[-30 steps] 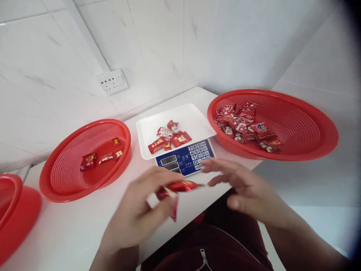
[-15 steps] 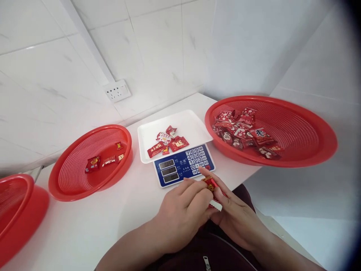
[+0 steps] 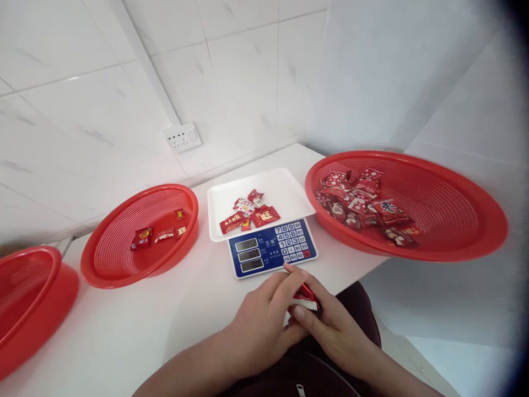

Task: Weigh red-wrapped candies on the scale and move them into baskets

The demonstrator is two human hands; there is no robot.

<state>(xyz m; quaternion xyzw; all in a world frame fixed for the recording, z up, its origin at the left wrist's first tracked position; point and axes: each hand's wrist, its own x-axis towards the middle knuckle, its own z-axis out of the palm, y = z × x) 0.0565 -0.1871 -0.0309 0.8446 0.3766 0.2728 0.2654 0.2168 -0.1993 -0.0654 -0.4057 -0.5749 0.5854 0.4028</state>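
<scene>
Between my two hands, low in the middle of the view, is a small red snack packet [image 3: 305,295] with a white jagged end. My left hand [image 3: 268,309] wraps over it from the left, and my right hand [image 3: 328,314] grips it from the right. Fingers cover much of the packet. Just beyond the hands stands a blue and white digital scale [image 3: 270,247] with lit displays. Several wrapped snacks [image 3: 264,215] lie together on its white tray [image 3: 285,190].
A red mesh basket [image 3: 450,165] at the right holds a heap of red packets. Another red basket [image 3: 111,218] on the left contains several small packets. A further red basket [image 3: 61,292] is cut off at the left edge. A wall socket [image 3: 182,137] is behind the white table [image 3: 194,309].
My hands have shifted slightly down and left with the packet, and the packet has been turned so less of its front shows. The view has tilted a little.
</scene>
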